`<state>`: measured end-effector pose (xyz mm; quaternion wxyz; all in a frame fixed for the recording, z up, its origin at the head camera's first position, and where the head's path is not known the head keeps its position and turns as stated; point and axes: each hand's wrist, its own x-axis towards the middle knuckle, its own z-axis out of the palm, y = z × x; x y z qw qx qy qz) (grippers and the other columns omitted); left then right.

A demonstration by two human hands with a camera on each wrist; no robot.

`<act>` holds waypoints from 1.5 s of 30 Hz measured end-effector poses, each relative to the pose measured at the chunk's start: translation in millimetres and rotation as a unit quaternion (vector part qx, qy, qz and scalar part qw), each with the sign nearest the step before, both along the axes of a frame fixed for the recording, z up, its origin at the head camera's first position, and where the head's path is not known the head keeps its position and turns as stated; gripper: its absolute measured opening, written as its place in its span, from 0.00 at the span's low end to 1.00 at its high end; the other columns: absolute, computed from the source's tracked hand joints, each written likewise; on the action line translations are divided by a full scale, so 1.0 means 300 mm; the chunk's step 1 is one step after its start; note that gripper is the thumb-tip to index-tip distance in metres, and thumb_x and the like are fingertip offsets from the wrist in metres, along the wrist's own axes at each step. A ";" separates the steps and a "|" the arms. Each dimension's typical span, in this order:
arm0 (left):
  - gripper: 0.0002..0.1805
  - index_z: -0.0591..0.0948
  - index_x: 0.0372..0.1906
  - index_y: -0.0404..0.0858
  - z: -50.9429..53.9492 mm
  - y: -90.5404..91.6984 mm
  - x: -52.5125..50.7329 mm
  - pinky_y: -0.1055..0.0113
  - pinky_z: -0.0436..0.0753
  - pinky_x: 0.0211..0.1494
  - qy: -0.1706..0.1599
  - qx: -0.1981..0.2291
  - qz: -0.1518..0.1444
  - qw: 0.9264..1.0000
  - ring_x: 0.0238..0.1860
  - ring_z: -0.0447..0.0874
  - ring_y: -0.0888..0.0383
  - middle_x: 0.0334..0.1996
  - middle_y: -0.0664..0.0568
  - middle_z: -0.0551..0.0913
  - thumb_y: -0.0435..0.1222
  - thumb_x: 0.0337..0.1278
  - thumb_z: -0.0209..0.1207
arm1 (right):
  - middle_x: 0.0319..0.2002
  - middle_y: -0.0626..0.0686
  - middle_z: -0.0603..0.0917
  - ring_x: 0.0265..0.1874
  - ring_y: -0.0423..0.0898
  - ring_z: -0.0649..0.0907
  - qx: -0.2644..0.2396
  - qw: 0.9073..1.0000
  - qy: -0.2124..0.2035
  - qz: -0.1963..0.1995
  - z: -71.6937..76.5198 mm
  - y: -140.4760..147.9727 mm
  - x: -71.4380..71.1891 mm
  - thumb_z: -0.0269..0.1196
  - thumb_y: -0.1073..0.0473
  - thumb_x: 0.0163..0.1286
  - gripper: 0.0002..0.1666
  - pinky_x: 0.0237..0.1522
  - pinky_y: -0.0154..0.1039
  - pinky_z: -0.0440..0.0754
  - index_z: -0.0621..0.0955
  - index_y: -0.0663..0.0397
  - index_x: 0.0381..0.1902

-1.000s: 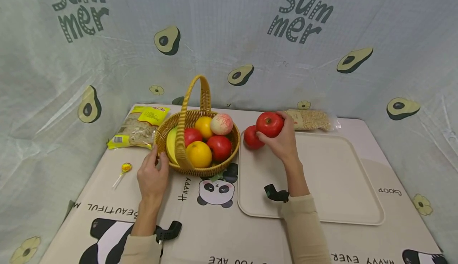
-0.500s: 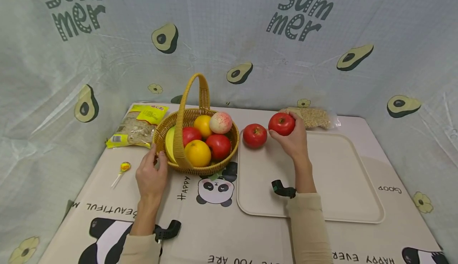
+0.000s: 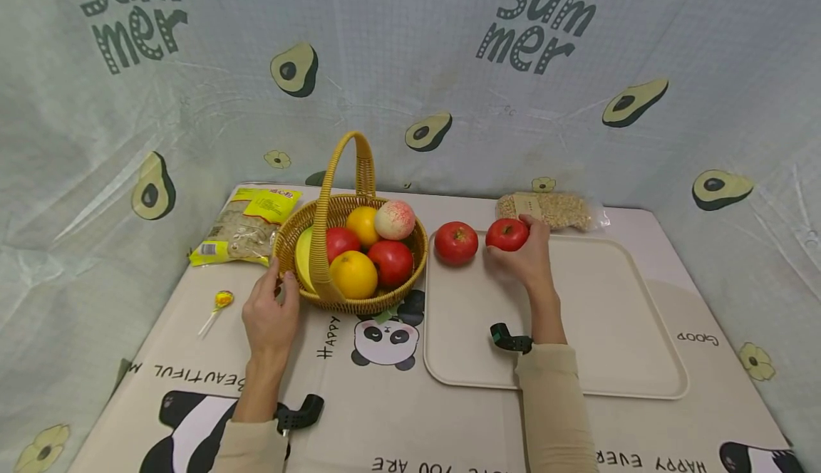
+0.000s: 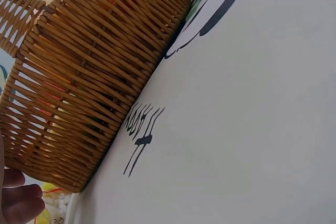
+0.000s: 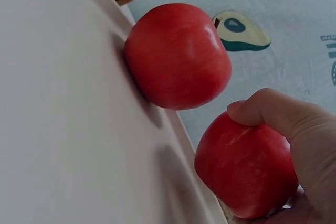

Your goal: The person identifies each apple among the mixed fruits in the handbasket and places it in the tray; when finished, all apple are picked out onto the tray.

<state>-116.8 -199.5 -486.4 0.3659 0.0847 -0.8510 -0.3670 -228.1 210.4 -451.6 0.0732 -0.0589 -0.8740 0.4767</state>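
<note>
My left hand (image 3: pixel 272 312) grips the left rim of the wicker basket (image 3: pixel 359 306), which holds yellow, red and pink-white fruit; in the left wrist view, fingertips (image 4: pixel 22 203) show at the basket wall (image 4: pixel 84 77). My right hand (image 3: pixel 527 256) holds a red apple (image 3: pixel 507 234) at the back left of the beige tray (image 3: pixel 558 316). Another red apple (image 3: pixel 456 243) sits in the tray's back left corner, a small gap away. In the right wrist view, thumb and fingers are round the held apple (image 5: pixel 247 166), beside the other apple (image 5: pixel 178 56). Whether it touches the tray, I cannot tell.
A yellow-labelled clear bag (image 3: pixel 240 227) lies left of the basket, with a lollipop (image 3: pixel 222 300) in front of it. Behind the tray rests a bag of grains (image 3: pixel 558 211). A patterned curtain (image 3: pixel 385 67) hangs behind the table.
My right hand has carried its apple right, away from the other apple, then lowered it toward the tray. The left hand stays at the basket.
</note>
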 end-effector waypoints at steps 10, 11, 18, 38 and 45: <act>0.24 0.76 0.64 0.28 0.000 0.000 0.001 0.49 0.85 0.49 -0.006 0.000 0.001 1.000 0.49 0.88 0.38 0.57 0.32 0.82 0.40 0.71 0.54 | 0.72 0.63 0.56 0.71 0.63 0.66 0.027 0.998 -0.047 0.013 -0.031 0.006 -0.010 0.74 0.52 0.55 0.54 0.66 0.63 0.73 0.60 0.54 0.75; 0.24 0.76 0.64 0.28 0.000 0.000 0.001 0.49 0.85 0.49 -0.007 0.000 0.001 1.000 0.49 0.88 0.38 0.57 0.32 0.82 0.40 0.71 0.54 | 0.72 0.63 0.56 0.71 0.63 0.66 0.026 0.999 -0.046 0.013 -0.032 0.006 -0.010 0.74 0.52 0.56 0.54 0.67 0.63 0.73 0.60 0.54 0.75; 0.25 0.76 0.64 0.29 0.003 0.003 -0.001 0.48 0.86 0.49 -0.011 0.003 0.000 1.000 0.48 0.88 0.38 0.57 0.32 0.83 0.41 0.72 0.54 | 0.73 0.64 0.56 0.71 0.63 0.66 0.025 0.998 -0.049 0.015 -0.035 0.010 -0.012 0.75 0.50 0.56 0.57 0.67 0.63 0.73 0.57 0.53 0.76; 0.23 0.77 0.64 0.30 -0.003 0.002 0.001 0.48 0.86 0.46 -0.006 0.004 0.002 1.000 0.44 0.88 0.38 0.54 0.32 0.84 0.39 0.72 0.54 | 0.73 0.66 0.56 0.72 0.64 0.64 0.015 0.996 -0.084 0.040 -0.034 0.032 -0.011 0.73 0.52 0.59 0.62 0.69 0.64 0.69 0.48 0.50 0.80; 0.23 0.77 0.64 0.29 0.000 0.003 0.001 0.47 0.86 0.46 -0.011 0.003 0.004 1.000 0.44 0.89 0.38 0.55 0.33 0.84 0.39 0.72 0.54 | 0.73 0.68 0.56 0.71 0.65 0.65 0.021 0.996 -0.079 0.043 -0.028 0.032 -0.008 0.73 0.51 0.58 0.62 0.69 0.64 0.69 0.48 0.51 0.80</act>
